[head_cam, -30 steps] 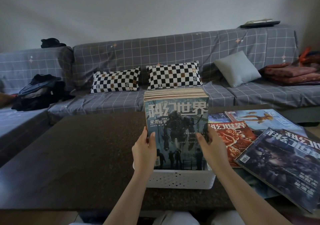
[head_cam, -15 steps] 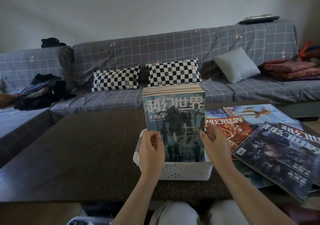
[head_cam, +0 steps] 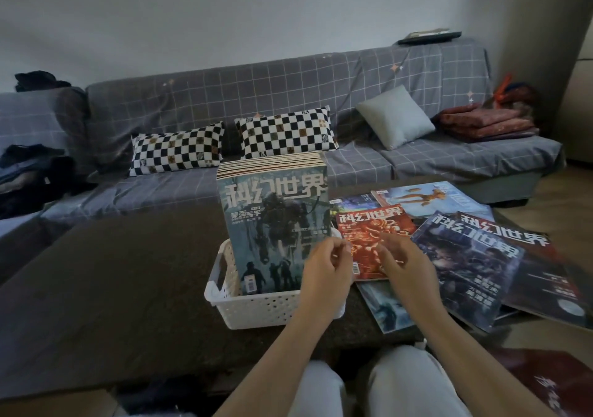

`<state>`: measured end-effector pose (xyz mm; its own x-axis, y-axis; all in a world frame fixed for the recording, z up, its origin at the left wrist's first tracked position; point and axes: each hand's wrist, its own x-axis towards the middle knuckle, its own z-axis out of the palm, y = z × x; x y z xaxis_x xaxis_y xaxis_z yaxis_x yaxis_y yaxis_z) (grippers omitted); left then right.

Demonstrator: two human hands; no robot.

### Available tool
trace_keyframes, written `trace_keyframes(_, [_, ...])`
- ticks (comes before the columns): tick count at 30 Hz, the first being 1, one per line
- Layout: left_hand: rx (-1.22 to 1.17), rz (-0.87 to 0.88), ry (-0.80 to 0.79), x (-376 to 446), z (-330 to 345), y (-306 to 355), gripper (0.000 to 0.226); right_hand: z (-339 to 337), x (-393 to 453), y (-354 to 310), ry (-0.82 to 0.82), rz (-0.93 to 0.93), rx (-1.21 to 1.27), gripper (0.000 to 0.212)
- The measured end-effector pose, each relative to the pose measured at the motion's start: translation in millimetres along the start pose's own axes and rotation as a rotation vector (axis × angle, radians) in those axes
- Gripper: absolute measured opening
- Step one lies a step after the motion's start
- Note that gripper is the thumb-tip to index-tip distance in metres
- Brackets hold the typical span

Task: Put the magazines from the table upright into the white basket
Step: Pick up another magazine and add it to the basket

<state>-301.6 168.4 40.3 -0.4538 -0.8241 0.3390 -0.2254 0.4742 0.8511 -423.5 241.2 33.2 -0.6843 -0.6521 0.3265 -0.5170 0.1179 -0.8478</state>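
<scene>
A thick stack of magazines (head_cam: pixel 272 221) stood upright in the white basket (head_cam: pixel 256 307), which sat on the dark counter (head_cam: pixel 112 282). The front cover was blue-grey, showing a large armoured figure under bold white Chinese characters. The stack rose well above the basket's perforated rim and filled its far part, leaving a gap at the near-left corner.

Just right of the basket, more magazines lay flat and overlapping on the counter. Nearest was a red magazine (head_cam: pixel 369 233), with a dark blue magazine (head_cam: pixel 475 262) partly over its right edge.

The left hand (head_cam: pixel 324 269) hovered in front of the basket's right end, fingers loosely curled, gripping nothing. The right hand (head_cam: pixel 404 266) was over the lower part of the red magazine, fingers spread and bent; whether it touched the cover could not be told. Both forearms reached forward from the bottom of the view, above knees in pale trousers.

Behind the counter stood a grey checked sofa (head_cam: pixel 321 83) with two black-and-white chequered cushions (head_cam: pixel 285 134).
</scene>
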Motion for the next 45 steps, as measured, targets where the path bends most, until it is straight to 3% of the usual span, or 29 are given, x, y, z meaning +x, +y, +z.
trace_keyframes(10, [0.024, 0.007, -0.161, 17.9, 91.4, 19.2, 0.01, -67.5, 4.3, 56.1, 0.101, 0.175, -0.066, 0.031])
trace_keyframes(17, [0.216, -0.117, -0.294, 44.2, 134.7, -4.9, 0.032, -93.0, 11.2, 100.2, 0.105, 0.349, -0.312, 0.044])
trace_keyframes(23, [0.21, -0.196, -0.325, 62.3, 147.7, -13.8, 0.044, -101.0, 11.2, 116.6, 0.181, 0.475, -0.329, 0.049])
trace_keyframes(25, [0.186, -0.226, -0.329, 67.3, 147.9, -14.2, 0.044, -102.1, 11.0, 119.4, 0.188, 0.489, -0.293, 0.052])
trace_keyframes(28, [0.134, -0.288, -0.378, 73.8, 146.4, -16.7, 0.013, -105.5, 11.3, 123.2, 0.218, 0.521, -0.227, 0.053])
trace_keyframes(33, [-0.071, -0.381, -0.494, 65.6, 145.8, -8.1, 0.016, -115.1, 6.9, 128.7, 0.27, 0.575, -0.104, 0.051])
trace_keyframes(40, [-0.284, -0.303, -0.291, 36.2, 114.5, 12.9, 0.009, -131.7, -0.6, 99.1, 0.386, 0.59, 0.498, 0.053])
trace_keyframes(43, [-0.345, -0.268, -0.195, 24.4, 88.8, 25.8, 0.008, -137.9, -1.7, 70.5, 0.339, 0.545, 0.576, 0.063])
trace_keyframes(45, [-0.393, -0.211, -0.123, 16.9, 67.3, 31.6, 0.009, -138.2, -1.1, 51.2, 0.238, 0.496, 0.623, 0.052])
